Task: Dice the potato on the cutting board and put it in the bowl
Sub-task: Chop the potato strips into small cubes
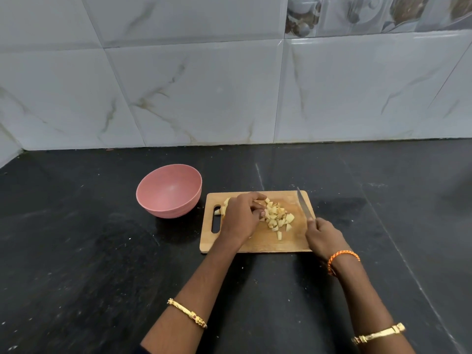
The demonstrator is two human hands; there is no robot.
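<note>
**Presently: Dice Gathered, Bowl Unfilled**

Diced potato (277, 218) lies heaped mid-way along the cutting board (258, 245). The left hand (240, 219) reaches over it, fingers curled at the heap's edge, likely corralling pieces; whether it pinches any cannot be told. The right hand (324, 236) grips the knife (304, 204), blade angled clear of the heap. The bowl (169, 191) stands just beside the board, apparently for a short transfer.

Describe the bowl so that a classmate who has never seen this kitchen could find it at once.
On the black countertop, look just left of the wooden cutting board. The bowl stands there, round, pink and empty, the only dish in sight.
</note>
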